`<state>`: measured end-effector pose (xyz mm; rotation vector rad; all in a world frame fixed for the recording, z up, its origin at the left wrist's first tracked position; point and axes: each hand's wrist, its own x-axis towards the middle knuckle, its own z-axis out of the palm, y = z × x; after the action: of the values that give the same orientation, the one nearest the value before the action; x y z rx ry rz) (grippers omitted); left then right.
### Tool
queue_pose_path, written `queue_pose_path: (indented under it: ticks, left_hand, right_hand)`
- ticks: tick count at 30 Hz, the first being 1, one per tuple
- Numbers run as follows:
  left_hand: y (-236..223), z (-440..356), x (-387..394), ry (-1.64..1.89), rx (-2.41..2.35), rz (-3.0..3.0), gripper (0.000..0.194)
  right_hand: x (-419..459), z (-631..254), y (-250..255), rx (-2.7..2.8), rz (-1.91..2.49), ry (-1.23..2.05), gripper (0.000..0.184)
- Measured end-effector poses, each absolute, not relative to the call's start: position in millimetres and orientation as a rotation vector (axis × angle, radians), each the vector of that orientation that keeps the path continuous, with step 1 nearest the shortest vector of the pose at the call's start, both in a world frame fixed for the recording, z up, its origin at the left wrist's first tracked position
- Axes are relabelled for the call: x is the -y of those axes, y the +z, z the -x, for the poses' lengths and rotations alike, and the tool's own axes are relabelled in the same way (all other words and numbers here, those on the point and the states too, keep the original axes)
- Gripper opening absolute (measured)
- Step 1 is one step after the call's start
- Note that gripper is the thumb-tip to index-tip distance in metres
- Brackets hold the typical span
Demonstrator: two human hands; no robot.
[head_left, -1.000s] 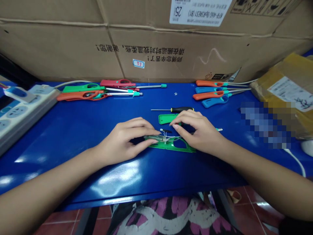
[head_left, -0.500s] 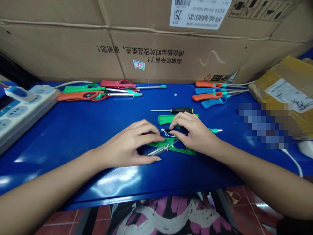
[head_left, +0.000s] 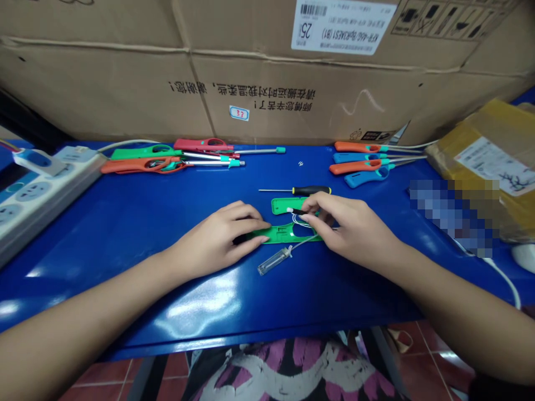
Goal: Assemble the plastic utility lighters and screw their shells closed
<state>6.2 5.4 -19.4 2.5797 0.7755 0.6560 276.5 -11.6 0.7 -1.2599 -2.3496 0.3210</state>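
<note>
While left hand [head_left: 223, 236] pinches green shell [head_left: 276, 234], right hand [head_left: 348, 224] arched, fingertips gripping black piece [head_left: 298, 211]

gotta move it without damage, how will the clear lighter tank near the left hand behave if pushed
The clear lighter tank looks smooth, so it may slide easily on the glossy table. Its attached thin tube will probably drag or swing along.

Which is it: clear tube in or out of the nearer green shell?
Out: the clear tube is beside the nearer green shell, on the wearer's side, over the blue table.
</note>
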Motion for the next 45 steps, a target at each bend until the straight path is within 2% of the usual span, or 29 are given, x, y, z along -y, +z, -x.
queue_pose_path:
  ticks: [6,11,17,28,40,45]
  left_hand:
    - [-21,-6,-6,0.681,-0.787,-2.562,0.024]
    - [-22,-6,-3,0.611,-0.769,-2.589,0.033]
    - [-23,-7,-2,0.488,-0.730,-2.667,0.042]
    - [-19,-11,-1,0.356,-0.685,-2.810,0.041]
    - [-20,-12,0,0.352,-0.681,-2.857,0.041]
    - [-17,-14,3,0.276,-0.722,-2.930,0.041]
  right_hand:
    - [12,-276,-5,2.526,1.150,0.183,0.012]
    - [14,-275,-12,2.646,1.135,0.057,0.022]
    - [12,-274,-12,2.668,1.100,-0.092,0.021]
    - [15,-267,-11,2.695,0.942,-0.336,0.023]
    - [10,-271,-13,2.674,0.970,-0.279,0.019]
    - [10,-267,-16,2.593,1.124,-0.066,0.017]
